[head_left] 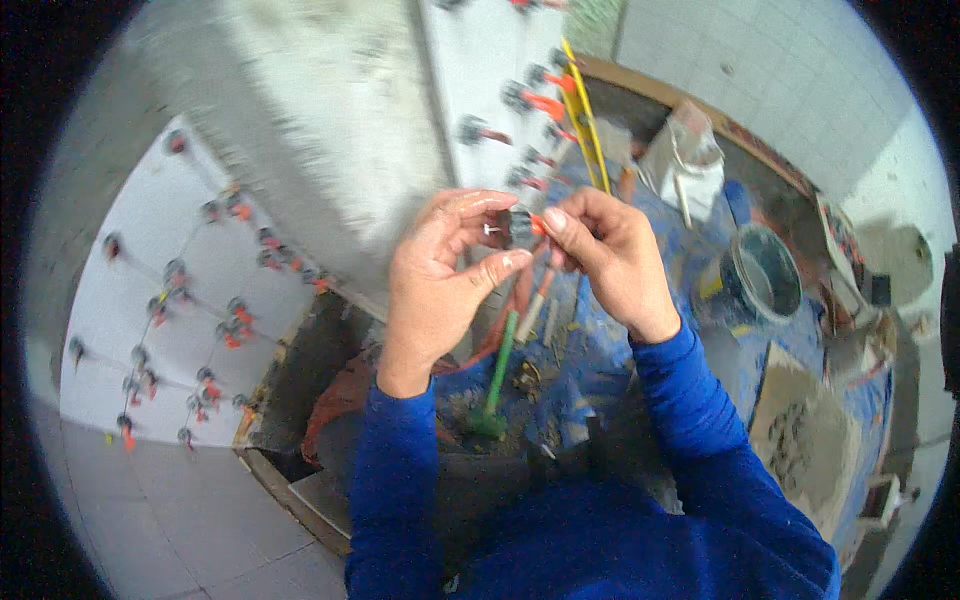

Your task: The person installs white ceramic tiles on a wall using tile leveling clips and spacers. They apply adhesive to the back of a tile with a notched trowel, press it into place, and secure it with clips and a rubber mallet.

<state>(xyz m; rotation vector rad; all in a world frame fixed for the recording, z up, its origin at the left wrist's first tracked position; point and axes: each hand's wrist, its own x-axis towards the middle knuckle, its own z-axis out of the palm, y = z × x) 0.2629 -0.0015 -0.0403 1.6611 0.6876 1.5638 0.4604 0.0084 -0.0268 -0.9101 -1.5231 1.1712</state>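
Observation:
Between my two hands is a tile leveler (519, 230) with a round black knob, an orange part and a small pale T-shaped pin. My left hand (430, 280) curls around the knob, fingertips above it and thumb below. With thumb and fingers, my right hand (615, 255) pinches the orange end. More black-and-red levelers (176, 275) sit along the joints of the white wall tiles (110, 310) at left. Others (520, 97) line the edge of a white tiled panel (480, 60) ahead, slightly blurred.
Against the panel leans a yellow spirit level (585, 115). A green-handled tool (497, 375) rests on blue sheeting (600, 355) below my hands. To the right are a bucket (765, 275), a white sack (690, 160) and a board with grey mortar (800, 430).

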